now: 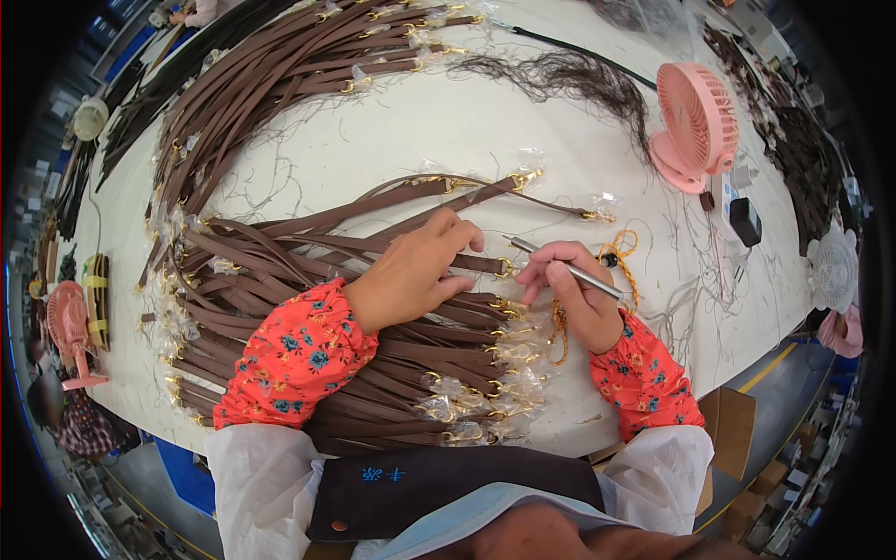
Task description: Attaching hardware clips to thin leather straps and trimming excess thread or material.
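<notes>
Head view: long flat brown straps (429, 357) (gold clasps (526, 177), many plastic-wrapped).

On the counter (373, 121), the near straps (401, 373) lie before us, with our left hand (415, 271) over them. Our right hand (581, 294) is beside their right ends, with a pen-like tool (594, 282) in it. A cord (620, 250) lies beside that hand. Behind, on our left, are the farther straps (271, 75). Right of these sits a thread tangle (569, 79), then a fan (695, 121) with a power strip (722, 198) nearer us. Another fan (69, 322) is far left.
</notes>
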### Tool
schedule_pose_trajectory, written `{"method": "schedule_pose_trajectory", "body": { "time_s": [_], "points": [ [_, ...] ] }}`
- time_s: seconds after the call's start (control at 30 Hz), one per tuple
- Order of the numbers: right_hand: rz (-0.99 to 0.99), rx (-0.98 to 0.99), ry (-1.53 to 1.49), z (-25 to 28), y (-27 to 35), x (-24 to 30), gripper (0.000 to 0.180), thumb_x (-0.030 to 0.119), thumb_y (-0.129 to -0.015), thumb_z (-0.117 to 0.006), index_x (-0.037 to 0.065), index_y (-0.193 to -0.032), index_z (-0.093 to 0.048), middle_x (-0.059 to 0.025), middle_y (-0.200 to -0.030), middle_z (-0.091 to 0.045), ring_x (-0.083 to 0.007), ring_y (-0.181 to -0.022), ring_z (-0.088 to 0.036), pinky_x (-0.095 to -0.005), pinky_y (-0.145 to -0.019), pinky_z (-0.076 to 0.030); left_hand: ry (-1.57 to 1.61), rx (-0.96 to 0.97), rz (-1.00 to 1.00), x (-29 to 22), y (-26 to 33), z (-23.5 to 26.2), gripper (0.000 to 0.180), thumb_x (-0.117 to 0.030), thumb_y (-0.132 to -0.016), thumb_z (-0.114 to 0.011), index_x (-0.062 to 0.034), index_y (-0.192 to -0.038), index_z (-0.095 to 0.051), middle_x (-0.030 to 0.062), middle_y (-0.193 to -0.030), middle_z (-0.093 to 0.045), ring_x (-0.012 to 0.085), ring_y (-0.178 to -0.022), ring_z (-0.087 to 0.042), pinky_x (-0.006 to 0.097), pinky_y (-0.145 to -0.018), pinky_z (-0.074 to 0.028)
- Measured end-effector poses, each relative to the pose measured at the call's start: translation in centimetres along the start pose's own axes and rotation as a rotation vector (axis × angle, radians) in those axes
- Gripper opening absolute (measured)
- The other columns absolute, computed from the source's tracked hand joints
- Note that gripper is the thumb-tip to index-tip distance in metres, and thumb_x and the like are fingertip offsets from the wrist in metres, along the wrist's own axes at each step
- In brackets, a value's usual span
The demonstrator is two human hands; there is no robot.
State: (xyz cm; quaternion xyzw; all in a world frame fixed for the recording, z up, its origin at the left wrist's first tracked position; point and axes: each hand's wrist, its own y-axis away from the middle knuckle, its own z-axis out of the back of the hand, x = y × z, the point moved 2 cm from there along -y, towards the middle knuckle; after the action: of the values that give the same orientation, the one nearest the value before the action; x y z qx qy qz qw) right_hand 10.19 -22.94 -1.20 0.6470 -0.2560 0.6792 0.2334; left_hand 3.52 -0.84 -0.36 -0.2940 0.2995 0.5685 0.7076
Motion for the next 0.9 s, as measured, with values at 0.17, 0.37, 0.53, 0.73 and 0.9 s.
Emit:
{"method": "schedule_pose_trajectory", "body": {
  "time_s": [0.17,0.37,0.53,0.73,0.9],
  "points": [
    [-0.013,-0.033,-0.05,-0.1,-0.2,-0.3,0.026,0.019,-0.103,-0.041,-0.002,-0.116,-0.049,-0.0167,-0.098,-0.064,-0.019,-0.079,-0.063,-0.031,-0.075,-0.052,-0.087,-0.029,-0.065,-0.3,-0.1,-0.9,0.025,-0.009,-0.082,-0.071,-0.0051,-0.103,-0.059,0.0093,-0.097,-0.053,0.0264,-0.073,-0.061,0.036,-0.065,-0.049],
    [-0.014,-0.073,-0.093,0.0,-0.2,-0.3,0.027,0.019,-0.103,-0.043,-0.003,-0.117,-0.051,-0.0138,-0.096,-0.065,-0.0147,-0.075,-0.063,-0.0266,-0.073,-0.05,-0.087,-0.087,-0.155,-0.2,-0.3,-1.3,0.006,-0.004,-0.084,-0.065,-0.0012,-0.089,-0.064,0.0114,-0.085,-0.059,0.0304,-0.077,-0.06,0.038,-0.067,-0.049],
    [-0.035,-0.045,-0.093,0.0,-0.1,-0.2,0.028,0.02,-0.103,-0.043,-0.003,-0.118,-0.051,-0.0126,-0.093,-0.064,-0.0147,-0.076,-0.063,-0.0267,-0.073,-0.05,-0.151,-0.092,-0.191,-0.2,-0.3,-1.5,0.006,-0.003,-0.083,-0.065,-0.0009,-0.088,-0.063,0.0125,-0.084,-0.059,0.0318,-0.077,-0.06,0.039,-0.066,-0.049],
    [-0.066,0.092,-0.127,0.0,0.1,-0.3,0.028,0.02,-0.104,-0.042,-0.002,-0.117,-0.053,-0.0101,-0.092,-0.064,-0.0124,-0.078,-0.061,-0.0255,-0.072,-0.05,0.029,-0.13,-0.079,0.4,-0.5,-1.2,0.009,-0.007,-0.085,-0.065,0.0006,-0.088,-0.061,0.0138,-0.078,-0.06,0.0289,-0.066,-0.058,0.036,-0.06,-0.046],
    [-0.118,0.124,-0.092,-0.2,0.1,-0.1,0.028,0.02,-0.104,-0.043,-0.002,-0.118,-0.053,-0.0087,-0.091,-0.064,-0.011,-0.079,-0.06,-0.0239,-0.072,-0.049,0.125,-0.068,0.113,0.2,-0.9,-0.7,0.013,-0.012,-0.087,-0.063,0.0008,-0.088,-0.061,0.0162,-0.079,-0.063,0.0322,-0.068,-0.06,0.038,-0.062,-0.046]
  ]
}}
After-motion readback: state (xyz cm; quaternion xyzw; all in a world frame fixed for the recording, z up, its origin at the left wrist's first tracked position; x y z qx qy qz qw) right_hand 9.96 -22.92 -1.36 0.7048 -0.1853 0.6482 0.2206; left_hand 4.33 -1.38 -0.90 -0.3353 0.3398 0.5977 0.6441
